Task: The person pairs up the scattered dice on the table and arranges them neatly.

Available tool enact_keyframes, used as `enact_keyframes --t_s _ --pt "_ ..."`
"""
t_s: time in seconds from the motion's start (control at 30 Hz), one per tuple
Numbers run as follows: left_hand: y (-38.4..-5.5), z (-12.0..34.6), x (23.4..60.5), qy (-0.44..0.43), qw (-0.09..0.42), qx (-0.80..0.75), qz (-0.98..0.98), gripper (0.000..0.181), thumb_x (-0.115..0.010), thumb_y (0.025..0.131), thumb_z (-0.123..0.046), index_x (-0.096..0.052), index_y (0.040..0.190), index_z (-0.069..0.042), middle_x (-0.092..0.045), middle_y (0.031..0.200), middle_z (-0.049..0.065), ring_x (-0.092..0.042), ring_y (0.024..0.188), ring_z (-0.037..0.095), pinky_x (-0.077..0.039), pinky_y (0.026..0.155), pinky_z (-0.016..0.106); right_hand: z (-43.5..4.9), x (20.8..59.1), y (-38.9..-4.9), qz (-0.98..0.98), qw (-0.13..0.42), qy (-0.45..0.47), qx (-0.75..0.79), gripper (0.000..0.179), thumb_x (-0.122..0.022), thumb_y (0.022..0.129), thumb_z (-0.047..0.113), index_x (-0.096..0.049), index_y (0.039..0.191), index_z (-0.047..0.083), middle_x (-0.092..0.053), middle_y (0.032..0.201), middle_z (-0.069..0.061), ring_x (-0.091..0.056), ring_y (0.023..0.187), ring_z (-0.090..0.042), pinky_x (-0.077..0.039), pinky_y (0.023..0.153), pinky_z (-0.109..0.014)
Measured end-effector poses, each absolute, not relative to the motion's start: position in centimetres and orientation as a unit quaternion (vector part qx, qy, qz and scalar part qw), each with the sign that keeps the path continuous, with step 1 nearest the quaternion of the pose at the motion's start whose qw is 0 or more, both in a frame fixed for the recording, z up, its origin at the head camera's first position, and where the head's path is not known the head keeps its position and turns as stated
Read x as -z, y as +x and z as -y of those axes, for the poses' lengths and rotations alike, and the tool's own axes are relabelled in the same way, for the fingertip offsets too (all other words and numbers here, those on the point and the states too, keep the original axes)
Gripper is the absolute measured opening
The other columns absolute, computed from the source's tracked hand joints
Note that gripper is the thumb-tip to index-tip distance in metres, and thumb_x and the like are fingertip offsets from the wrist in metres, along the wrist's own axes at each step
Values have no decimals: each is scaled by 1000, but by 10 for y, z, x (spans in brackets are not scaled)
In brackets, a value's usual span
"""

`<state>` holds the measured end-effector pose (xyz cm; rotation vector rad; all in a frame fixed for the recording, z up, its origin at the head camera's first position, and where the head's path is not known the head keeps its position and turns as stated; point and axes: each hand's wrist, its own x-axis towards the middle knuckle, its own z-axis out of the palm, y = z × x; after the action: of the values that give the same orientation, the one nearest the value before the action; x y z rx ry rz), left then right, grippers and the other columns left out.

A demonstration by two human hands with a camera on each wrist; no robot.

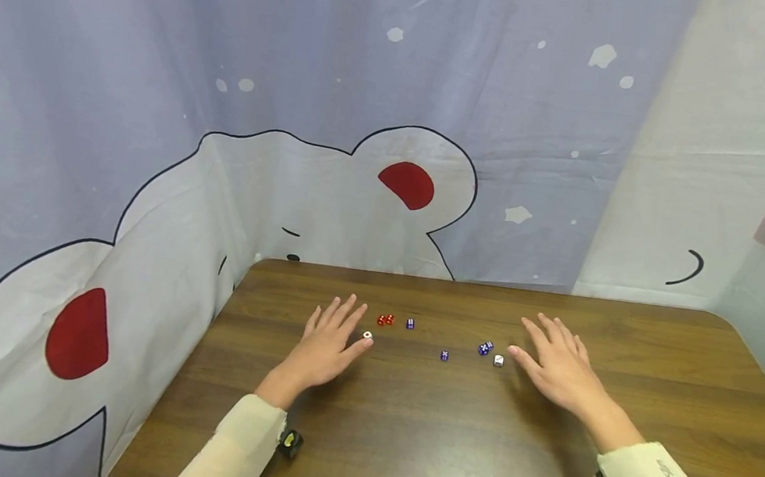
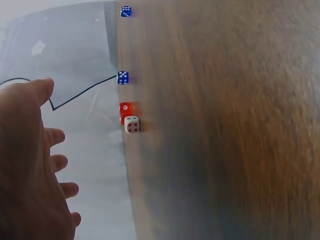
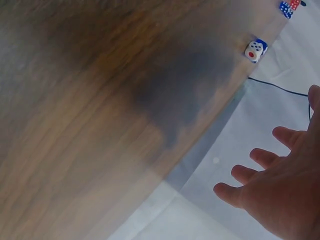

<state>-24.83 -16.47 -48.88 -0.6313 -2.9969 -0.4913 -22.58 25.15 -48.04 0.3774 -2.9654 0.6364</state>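
My left hand [image 1: 326,348] hovers over the table with spread fingers, holding nothing. By its thumb tip in the head view lies a white die [image 1: 367,335]. Two red dice [image 1: 385,320] sit close together just beyond, with a blue die [image 1: 410,324] to their right. Another blue die [image 1: 444,355] lies alone near the middle. On the right, two blue dice [image 1: 486,348] are side by side, with a second white die [image 1: 498,360] in front of them. My right hand [image 1: 562,371], fingers also spread and holding nothing, is raised just right of that white die.
The dice lie on a brown wooden table [image 1: 418,424] with rounded far corners. Behind its far edge hangs a pale curtain [image 1: 543,131] with cartoon bears, which also runs along the left side. A small black device [image 1: 290,444] shows at the left wrist.
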Motion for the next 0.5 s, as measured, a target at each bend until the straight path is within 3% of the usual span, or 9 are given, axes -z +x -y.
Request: enact_keyframes --t_s 0.5 --pt "-247 143 490 -224 14 154 962 70 -31 105 -61 -25 161 -19 -15 169 8 -12 155 37 -6 120 62 -234 485 -229 966 47 138 -212 68 -47 103 54 -39 154 9 -28 159 -25 -19 147 -51 -14 112 -72"
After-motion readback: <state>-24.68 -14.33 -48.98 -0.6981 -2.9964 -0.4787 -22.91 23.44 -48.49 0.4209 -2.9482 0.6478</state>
